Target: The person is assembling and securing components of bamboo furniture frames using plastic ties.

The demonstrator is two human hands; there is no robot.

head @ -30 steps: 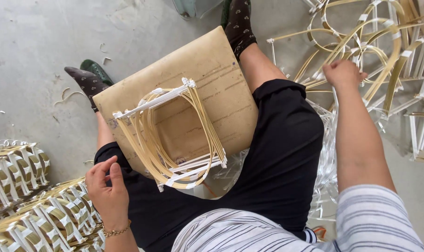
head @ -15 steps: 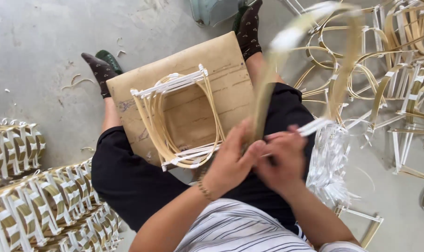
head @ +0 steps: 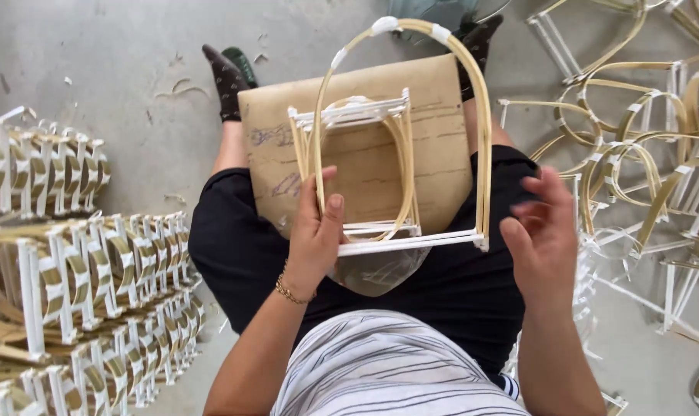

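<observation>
Centre of the frame: the left hand [head: 315, 231] is closed around the left leg of a tall arched frame [head: 442, 38] made of pale bent strips with white tape at the joints. Thumb and fingers pinch that strip just above the white bar at the frame's base. The arch stands over a brown board [head: 442, 154] that lies across the person's lap, and its top curve reaches the upper middle of the frame.

Inside that arch, on the board, sits a smaller stack of frames [head: 365, 115], white bars top and bottom with bent strips between them.

Right of centre, the right hand [head: 542, 231] is open, fingers spread and a little blurred, holding nothing; it hangs just beside the arch's right leg, and whether it brushes the strip is hard to say.

Lower left, bundles of finished frames [head: 80, 277] are packed in tight rows on the floor. Along the right edge, loose frames [head: 634, 154] lie scattered in a tangle on the grey floor [head: 118, 46]. Dark socks [head: 226, 81] show at the top, past the board.
</observation>
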